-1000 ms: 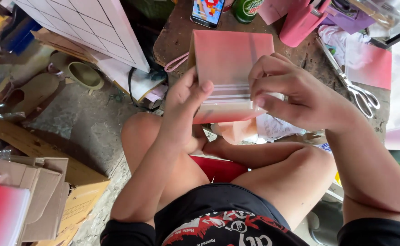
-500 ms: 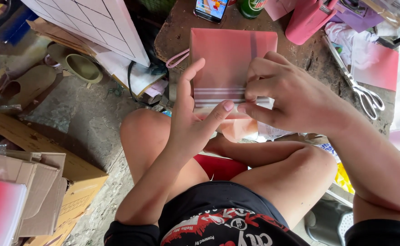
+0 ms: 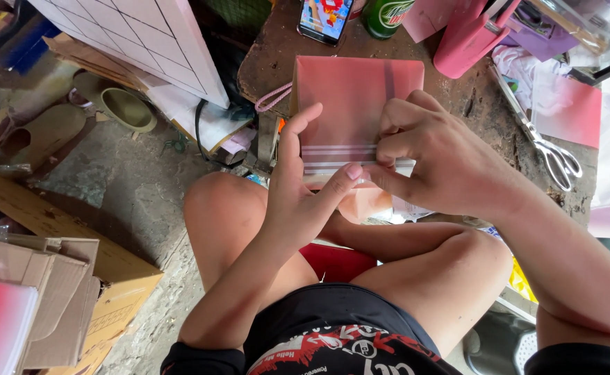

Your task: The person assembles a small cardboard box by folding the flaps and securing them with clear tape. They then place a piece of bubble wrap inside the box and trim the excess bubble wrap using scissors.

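Both hands are working the near edge of a pink paper bag [image 3: 350, 104] that is lying flat on the worn wooden table [image 3: 277, 48], at twelve o'clock from the knees. The left hand [image 3: 298, 194] is pinching the bag's bottom flap between thumb and forefinger, closed on the paper; the right hand [image 3: 437, 163] is pressing down beside it, fingers curled onto the same edge. For a clean fold, it seems best to be keeping the white tape strips [image 3: 336, 156] straight and rubbing outward from the centre so no wrinkle is forming. The bag is looking salmon-pink, smooth, with a darker stripe near its right side and a pink cord handle [image 3: 274, 98] sticking out at nine o'clock. Scissors [image 3: 545, 142] are lying at three o'clock.
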